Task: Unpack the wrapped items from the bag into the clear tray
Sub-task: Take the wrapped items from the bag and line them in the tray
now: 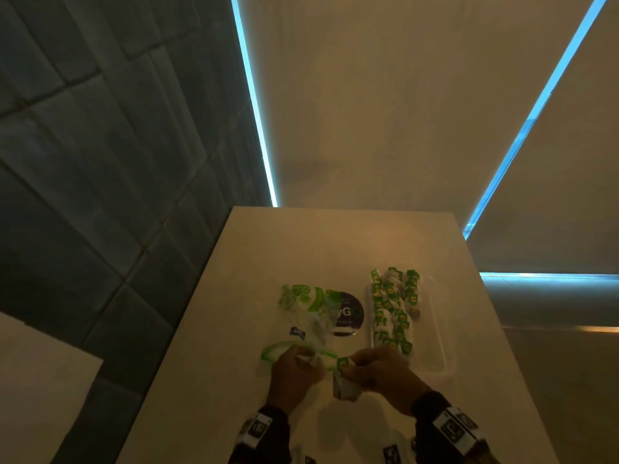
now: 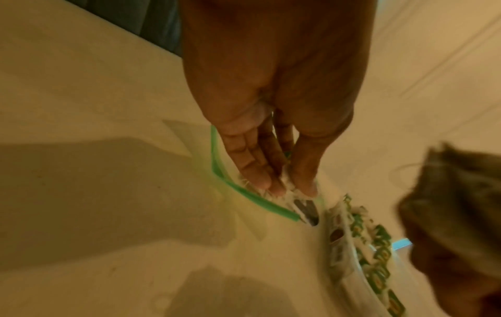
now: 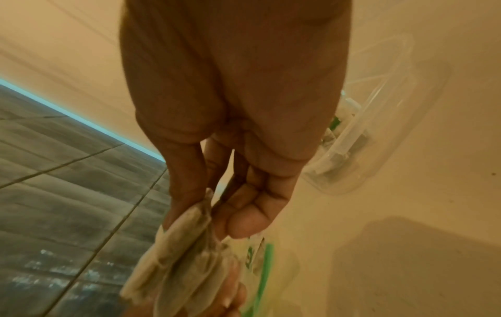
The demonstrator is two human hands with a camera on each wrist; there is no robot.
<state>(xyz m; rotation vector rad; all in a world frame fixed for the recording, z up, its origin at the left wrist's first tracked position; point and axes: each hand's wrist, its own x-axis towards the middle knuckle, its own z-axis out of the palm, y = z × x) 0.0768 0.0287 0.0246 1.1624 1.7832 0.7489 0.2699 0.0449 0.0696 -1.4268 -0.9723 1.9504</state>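
1. Step in hand, by my reading: taking a handful of wrapped items out of the bag (image 1: 311,316), which lies flat on the pale table (image 1: 268,249) with its green-edged mouth toward the person

2. Right hand (image 1: 378,373): thumb and fingers curled round a small bunch of wrapped items (image 1: 345,383), pinched by one end just at the bag mouth; in the right wrist view the bunch (image 3: 184,263) hangs below the fingers (how many pieces, cannot tell)

3. Left hand (image 1: 294,370): at the bag mouth, fingertips (image 2: 260,182) and thumb closed on the thin film beside the green strip (image 2: 244,193), seemingly holding the opening steady

4. Clear tray (image 1: 435,360) sits just right of the bag, touching or nearly so; its far part already holds rows of green-and-white wrapped items (image 1: 395,306), its near end bare

5. Progress: looks well along, since the bag lies nearly flat, though its contents are hard to read through the print

6. Next move calls for lifting the bunch clear of the film, carrying it right, and laying it in the tray's near end; the loose ends could snag on the bag mouth
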